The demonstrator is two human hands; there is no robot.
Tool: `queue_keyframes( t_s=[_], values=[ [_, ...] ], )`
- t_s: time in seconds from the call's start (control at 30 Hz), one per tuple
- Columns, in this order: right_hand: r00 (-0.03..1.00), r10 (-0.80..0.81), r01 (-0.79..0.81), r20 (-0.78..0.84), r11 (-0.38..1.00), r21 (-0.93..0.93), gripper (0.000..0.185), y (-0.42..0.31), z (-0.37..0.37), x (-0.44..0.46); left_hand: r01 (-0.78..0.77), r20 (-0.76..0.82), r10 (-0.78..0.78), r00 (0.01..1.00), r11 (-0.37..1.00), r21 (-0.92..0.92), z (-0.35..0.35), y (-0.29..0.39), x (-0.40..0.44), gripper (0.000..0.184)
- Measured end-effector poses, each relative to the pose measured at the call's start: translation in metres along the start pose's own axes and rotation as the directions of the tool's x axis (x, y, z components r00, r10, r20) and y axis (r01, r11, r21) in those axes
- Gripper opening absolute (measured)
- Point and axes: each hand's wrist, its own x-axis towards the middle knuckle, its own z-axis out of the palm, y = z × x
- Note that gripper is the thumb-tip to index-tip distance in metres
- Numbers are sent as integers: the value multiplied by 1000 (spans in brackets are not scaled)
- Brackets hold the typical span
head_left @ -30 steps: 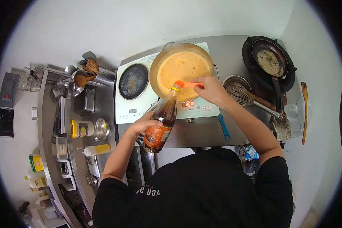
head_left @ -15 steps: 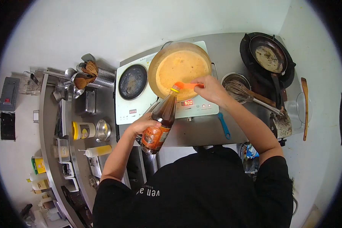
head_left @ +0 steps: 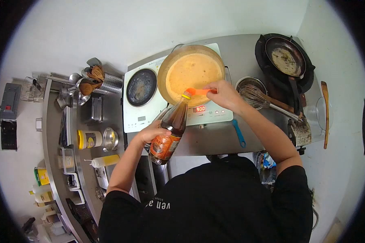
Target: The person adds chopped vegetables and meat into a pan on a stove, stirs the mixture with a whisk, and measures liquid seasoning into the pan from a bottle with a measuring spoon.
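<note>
My left hand (head_left: 153, 133) is wrapped round a large bottle of dark brown liquid (head_left: 167, 139) with an orange label and a yellow neck ring. The bottle tilts up and away, its mouth at the bowl of an orange measuring spoon (head_left: 198, 91). Between thumb and fingers, my right hand (head_left: 224, 96) pinches that spoon's handle, holding it over the near side of a wide pan (head_left: 162, 77). Creamy orange-yellow liquid (head_left: 194, 73) fills much of the pan. Whether any liquid is flowing into the spoon is too small to tell.
The pan stands on a white double cooktop (head_left: 211, 116) reading 900, beside a dark burner plate (head_left: 142, 87). A blue measuring spoon (head_left: 238, 133) lies near the counter edge. Rightward are a whisk (head_left: 271, 104), stacked frying pans (head_left: 286, 60) and a wooden fork (head_left: 325, 115). Utensils (head_left: 91, 83) stand at left.
Both hands, the bottle and the orange spoon keep almost the same positions. The whole view has shifted very slightly.
</note>
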Motion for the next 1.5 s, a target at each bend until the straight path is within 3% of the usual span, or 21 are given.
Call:
queue_keyframes(
  t_s=[0.37, 0.57, 1.0, 1.5],
  values=[
    [998, 31, -30, 53, 999, -32, 35, 0, -2, 3, -70, -29, 71, 997, 997, 27, 11, 11, -5, 84],
    [996, 64, -65, 64, 998, 11, 34, 1, -2, 3, 9, 2, -9, 1000, 999, 41, -1, 1, -1, 85],
    [997, 38, -40, 67, 999, 33, 34, 7, 0, 4, 1, 4, -1, 1000, 1000, 26, 0, 6, -3, 82],
    [998, 42, -43, 56, 999, 19, 34, 7, 1, 4, 38, -17, -38, 999, 999, 14, -2, 6, -2, 92]
  ],
)
